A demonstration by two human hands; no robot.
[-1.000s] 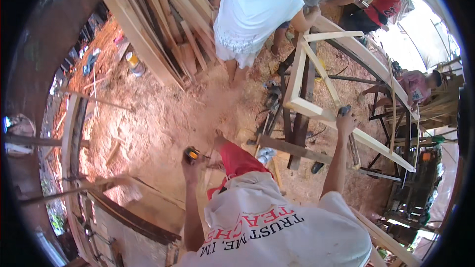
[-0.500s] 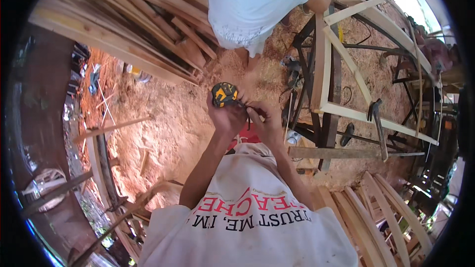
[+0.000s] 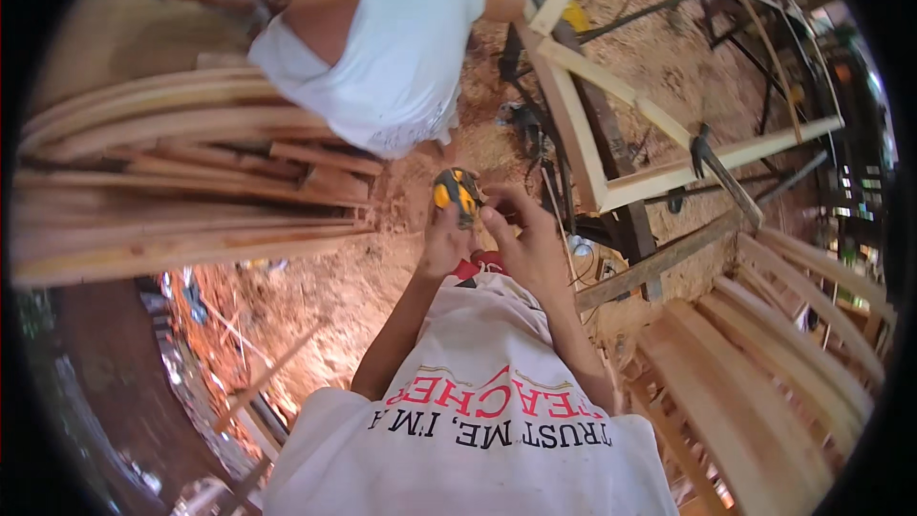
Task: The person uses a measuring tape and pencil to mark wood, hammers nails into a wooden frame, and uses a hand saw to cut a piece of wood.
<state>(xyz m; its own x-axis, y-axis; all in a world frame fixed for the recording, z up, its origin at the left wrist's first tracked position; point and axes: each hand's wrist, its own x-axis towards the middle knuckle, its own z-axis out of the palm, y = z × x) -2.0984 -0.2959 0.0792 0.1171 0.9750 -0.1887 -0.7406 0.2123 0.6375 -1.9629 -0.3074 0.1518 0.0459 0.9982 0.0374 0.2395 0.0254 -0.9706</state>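
A black and yellow tape measure (image 3: 458, 195) is held in front of my waist. My left hand (image 3: 443, 241) is wrapped round it from below. My right hand (image 3: 522, 226) is just beside it, thumb and fingers curled in a pinch at the case's right edge. What lies between those fingertips is too small to make out. No drawn-out blade can be seen.
A person in a white shirt (image 3: 406, 48) bends ahead, beside stacked boards (image 3: 181, 239) at left. A wooden frame (image 3: 592, 162) on dark supports stands at right, a hammer (image 3: 726, 177) resting across it. Curved slats (image 3: 755, 392) lie at lower right. Shavings cover the ground (image 3: 334, 296).
My view has turned, so the boards and wooden frame sit differently. The tape measure is tilted more upright between my hands. The person ahead appears farther left, with the back bent.
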